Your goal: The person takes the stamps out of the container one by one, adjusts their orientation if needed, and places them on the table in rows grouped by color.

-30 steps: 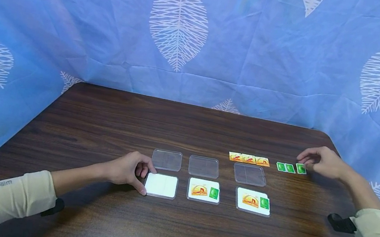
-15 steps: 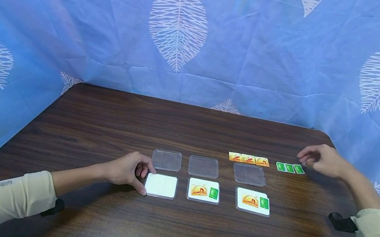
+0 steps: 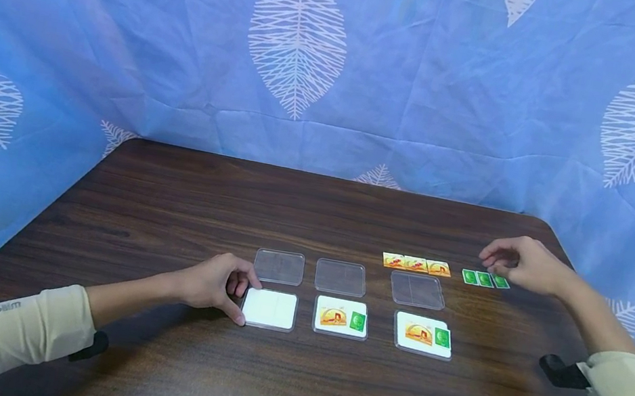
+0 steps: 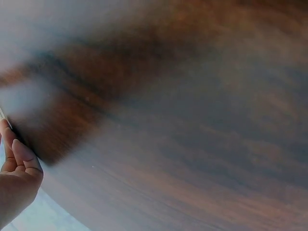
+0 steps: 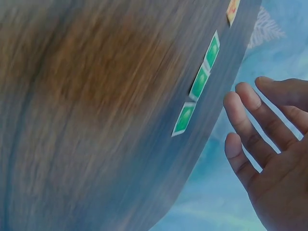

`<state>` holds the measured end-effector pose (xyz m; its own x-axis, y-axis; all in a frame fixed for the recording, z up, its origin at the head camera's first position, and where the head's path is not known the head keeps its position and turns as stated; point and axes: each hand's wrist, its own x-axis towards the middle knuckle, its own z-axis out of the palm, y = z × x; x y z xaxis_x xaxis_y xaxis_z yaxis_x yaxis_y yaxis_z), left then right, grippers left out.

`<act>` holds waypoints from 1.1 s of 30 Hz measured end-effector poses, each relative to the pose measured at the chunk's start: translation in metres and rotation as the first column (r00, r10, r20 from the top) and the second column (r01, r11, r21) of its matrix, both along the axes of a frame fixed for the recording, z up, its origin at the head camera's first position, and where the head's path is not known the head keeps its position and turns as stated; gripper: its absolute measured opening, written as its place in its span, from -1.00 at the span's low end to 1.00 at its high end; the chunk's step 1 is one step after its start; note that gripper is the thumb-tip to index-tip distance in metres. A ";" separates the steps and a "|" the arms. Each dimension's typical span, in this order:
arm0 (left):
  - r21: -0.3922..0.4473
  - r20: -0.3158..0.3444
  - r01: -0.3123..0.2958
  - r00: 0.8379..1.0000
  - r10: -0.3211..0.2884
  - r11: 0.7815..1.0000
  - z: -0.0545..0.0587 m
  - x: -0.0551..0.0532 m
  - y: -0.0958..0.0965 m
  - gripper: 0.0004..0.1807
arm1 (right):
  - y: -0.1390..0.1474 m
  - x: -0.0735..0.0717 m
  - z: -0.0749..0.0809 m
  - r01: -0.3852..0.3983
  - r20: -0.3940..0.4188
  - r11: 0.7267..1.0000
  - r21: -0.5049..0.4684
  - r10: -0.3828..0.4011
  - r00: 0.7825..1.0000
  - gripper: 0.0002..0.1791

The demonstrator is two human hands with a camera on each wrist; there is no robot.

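In the head view my left hand (image 3: 215, 284) grips the left edge of a shallow clear plastic case (image 3: 269, 309) with a white insert, thumb at the near corner and a finger at the far one. The left wrist view shows only part of this hand (image 4: 19, 166). My right hand (image 3: 532, 264) hovers just behind a row of small green stamp-like cards (image 3: 484, 280), holding nothing. Its fingers are loosely bent in the right wrist view, apart from the green cards (image 5: 199, 83). Small orange stamp-like cards (image 3: 415, 265) lie to the left of the green ones.
Two more cases, a middle case (image 3: 323, 323) and a right case (image 3: 405, 345), each bear an orange and a green card on white. Behind the cases lie a left clear lid (image 3: 279, 267), a middle lid (image 3: 340, 277) and a right lid (image 3: 417, 290) on the dark wooden table (image 3: 265, 382).
The rightmost green card has shifted left against its neighbours. My right hand has let go of it, risen slightly and moved left. My left hand has stayed on its case.
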<state>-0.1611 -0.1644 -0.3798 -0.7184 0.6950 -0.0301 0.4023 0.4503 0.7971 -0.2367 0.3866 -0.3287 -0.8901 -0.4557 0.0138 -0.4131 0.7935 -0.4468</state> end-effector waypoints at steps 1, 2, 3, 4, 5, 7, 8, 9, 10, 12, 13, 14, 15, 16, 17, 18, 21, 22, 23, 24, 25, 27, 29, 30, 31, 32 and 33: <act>-0.007 -0.007 0.001 1.000 -0.001 1.000 0.001 0.000 0.000 -0.54 | -0.002 0.001 0.000 -0.011 -0.006 1.000 -0.003 0.011 1.000 -0.76; -0.015 -0.013 0.000 1.000 0.000 1.000 0.001 0.001 0.001 -0.53 | -0.004 0.002 0.001 -0.024 -0.015 1.000 -0.005 0.024 1.000 -0.76; -0.023 -0.017 -0.001 1.000 0.000 1.000 0.002 0.001 0.001 -0.53 | -0.006 0.002 0.001 -0.041 -0.023 0.999 -0.012 0.041 0.999 -0.76; -0.033 -0.022 -0.001 1.000 0.001 0.999 0.003 0.001 0.001 -0.53 | -0.009 0.003 0.001 -0.056 -0.031 0.998 -0.019 0.056 0.998 -0.76; -0.041 -0.025 -0.003 1.000 0.002 0.999 0.003 0.002 0.002 -0.52 | -0.011 0.004 0.001 -0.073 -0.040 0.997 -0.027 0.072 0.997 -0.75; -0.057 -0.045 0.002 0.999 -0.005 0.998 0.005 0.002 0.003 -0.51 | -0.017 0.006 0.000 -0.109 -0.061 0.993 -0.044 0.106 0.993 -0.75; -0.065 -0.049 0.003 0.999 -0.006 0.998 0.006 0.002 0.003 -0.51 | -0.019 0.006 0.000 -0.127 -0.071 0.991 -0.051 0.123 0.990 -0.76; -0.071 -0.053 0.004 0.999 -0.008 0.997 0.006 0.002 0.004 -0.50 | -0.023 0.007 0.000 -0.141 -0.078 0.988 -0.057 0.137 0.988 -0.77; -0.077 -0.058 0.008 0.998 -0.012 0.997 0.007 0.002 0.004 -0.49 | -0.026 0.008 0.001 -0.156 -0.086 0.986 -0.060 0.151 0.985 -0.77; -0.088 -0.067 0.019 0.997 -0.025 0.996 0.009 0.002 0.005 -0.47 | -0.032 0.010 0.002 -0.179 -0.093 0.982 -0.064 0.172 0.981 -0.77; -0.093 -0.059 0.022 0.998 -0.027 0.995 0.010 0.002 0.005 -0.45 | -0.035 0.010 0.003 -0.186 -0.093 0.981 -0.063 0.179 0.979 -0.78; -0.099 -0.053 0.026 0.998 -0.031 0.995 0.011 0.002 0.005 -0.43 | -0.038 0.011 0.003 -0.194 -0.095 0.979 -0.067 0.187 0.978 -0.78; -0.104 -0.050 0.030 0.998 -0.035 0.994 0.013 0.001 0.006 -0.41 | -0.042 0.012 0.004 -0.197 -0.088 0.978 -0.070 0.191 0.978 -0.78; -0.108 -0.051 0.034 0.998 -0.039 0.994 0.014 0.001 0.006 -0.40 | -0.045 0.013 0.005 -0.199 -0.082 0.977 -0.072 0.193 0.978 -0.78; -0.112 -0.054 0.034 0.998 -0.040 0.993 0.015 0.000 0.006 -0.39 | -0.048 0.013 0.005 -0.204 -0.076 0.976 -0.079 0.198 0.977 -0.77; -0.116 -0.064 0.033 0.997 -0.040 0.993 0.016 0.000 0.007 -0.39 | -0.051 0.014 0.006 -0.212 -0.074 0.974 -0.086 0.206 0.976 -0.77; -0.120 -0.111 0.010 0.994 -0.024 0.993 0.018 -0.002 0.014 -0.43 | -0.060 0.018 0.006 -0.243 -0.075 0.964 -0.106 0.236 0.969 -0.78; -0.119 -0.134 0.006 0.991 -0.022 0.993 0.018 -0.003 0.017 -0.44 | -0.063 0.019 0.006 -0.257 -0.080 0.960 -0.110 0.249 0.965 -0.77; -0.118 -0.155 0.000 0.988 -0.019 0.993 0.019 -0.003 0.022 -0.46 | -0.065 0.020 0.005 -0.271 -0.082 0.955 -0.119 0.262 0.961 -0.78; -0.116 -0.173 -0.006 0.985 -0.015 0.993 0.019 -0.004 0.027 -0.46 | -0.068 0.020 0.005 -0.279 -0.080 0.952 -0.124 0.271 0.959 -0.78; -0.116 -0.182 -0.011 0.983 -0.010 0.993 0.020 -0.005 0.032 -0.47 | -0.070 0.021 0.005 -0.285 -0.074 0.950 -0.130 0.277 0.958 -0.78; -0.118 -0.205 -0.010 0.979 -0.015 0.993 0.020 -0.005 0.043 -0.47 | -0.075 0.022 0.003 -0.292 -0.059 0.946 -0.140 0.287 0.956 -0.77; -0.127 -0.230 -0.007 0.973 -0.023 0.992 0.020 -0.004 0.053 -0.46 | -0.080 0.023 0.002 -0.290 -0.033 0.944 -0.158 0.288 0.957 -0.76; -0.135 -0.241 -0.006 0.970 -0.027 0.991 0.019 -0.004 0.058 -0.46 | -0.082 0.024 0.001 -0.291 -0.023 0.942 -0.165 0.291 0.956 -0.75; -0.143 -0.259 -0.003 0.965 -0.035 0.990 0.020 -0.003 0.063 -0.46 | -0.083 0.024 0.000 -0.295 -0.018 0.940 -0.172 0.296 0.955 -0.74; -0.153 -0.272 -0.002 0.961 -0.040 0.988 0.020 -0.003 0.067 -0.46 | -0.085 0.025 0.000 -0.299 -0.012 0.938 -0.176 0.302 0.953 -0.73; -0.164 -0.283 -0.002 0.958 -0.045 0.986 0.020 -0.002 0.071 -0.45 | -0.086 0.026 -0.001 -0.305 -0.008 0.935 -0.179 0.308 0.951 -0.73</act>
